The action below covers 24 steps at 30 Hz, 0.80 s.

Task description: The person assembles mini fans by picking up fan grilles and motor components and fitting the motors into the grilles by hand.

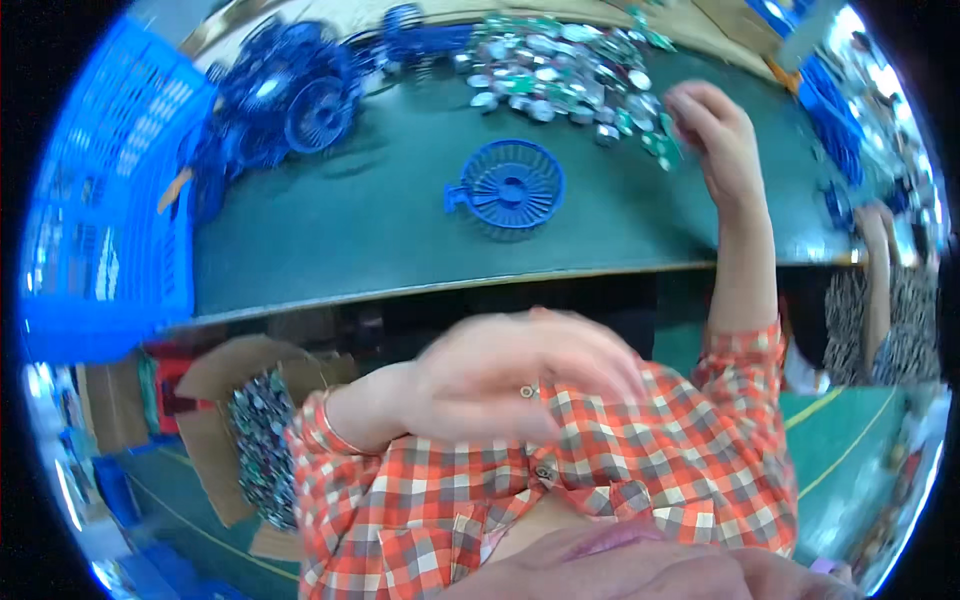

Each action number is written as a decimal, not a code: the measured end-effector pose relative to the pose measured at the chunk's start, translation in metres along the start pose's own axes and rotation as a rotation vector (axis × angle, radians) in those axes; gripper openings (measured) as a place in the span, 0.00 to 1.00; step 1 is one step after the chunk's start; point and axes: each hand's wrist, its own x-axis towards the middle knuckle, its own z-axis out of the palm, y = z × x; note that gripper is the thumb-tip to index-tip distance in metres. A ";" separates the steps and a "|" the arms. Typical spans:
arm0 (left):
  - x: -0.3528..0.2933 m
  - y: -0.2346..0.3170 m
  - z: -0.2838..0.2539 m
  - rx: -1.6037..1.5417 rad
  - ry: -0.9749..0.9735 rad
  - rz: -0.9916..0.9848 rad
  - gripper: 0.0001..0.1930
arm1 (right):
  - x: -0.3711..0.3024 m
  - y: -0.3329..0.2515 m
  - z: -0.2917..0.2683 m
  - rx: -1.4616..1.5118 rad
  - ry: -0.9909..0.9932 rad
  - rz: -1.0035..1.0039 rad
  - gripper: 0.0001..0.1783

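Note:
My left hand [510, 375], blurred by motion, hovers in front of my checked shirt. Its fingers stretch to the right with the thumb apart, and nothing shows in it. Over the right edge of a heap of small silver and green parts [560, 75], my right hand [718, 130] has its fingers curled together. A green piece lies right by those fingertips; whether they grip it cannot be made out. Between me and the heap, a round blue plastic fan grille [512, 188] with radial ribs and a side tab lies flat on the green table [360, 235].
Several blue grilles [290, 95] are piled at the far left, beside a tall blue plastic basket [110, 200]. Below the table edge stands an open cardboard box [215, 430] holding small parts. Another person's hand [875, 225] is at the far right.

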 end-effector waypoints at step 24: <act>0.012 -0.025 0.054 -1.097 -0.275 0.174 0.15 | -0.065 0.021 0.086 -0.164 0.025 -0.155 0.24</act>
